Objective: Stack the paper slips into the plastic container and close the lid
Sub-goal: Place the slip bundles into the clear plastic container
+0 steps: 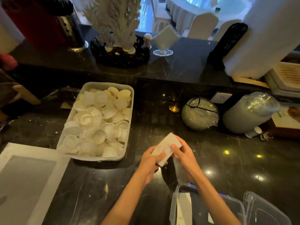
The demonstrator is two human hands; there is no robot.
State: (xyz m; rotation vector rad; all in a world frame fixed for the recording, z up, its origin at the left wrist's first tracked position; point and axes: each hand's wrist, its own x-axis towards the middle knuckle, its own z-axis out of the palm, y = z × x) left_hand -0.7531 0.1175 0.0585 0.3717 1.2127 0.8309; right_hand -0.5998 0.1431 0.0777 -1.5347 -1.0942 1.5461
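A thick stack of white paper slips (pixel 167 146) is held above the dark counter, tilted, with small print on its top sheet. My left hand (pixel 151 163) grips its near-left end with the thumb on top. My right hand (pixel 181 155) grips its right side. The clear plastic container (pixel 176 207) stands open at the bottom right, under my right forearm, with some white slips (pixel 184 208) standing along its left wall. Its clear lid (pixel 266 210) lies beside it on the right.
A grey tray (pixel 129 101) heaped with white paper cups sits to the left. A white-framed lid (pixel 27 181) lies at the bottom left. Plastic-wrapped bundles (pixel 200 113) rest against the raised back ledge (pixel 178 69), which carries a coral decoration and napkin holder.
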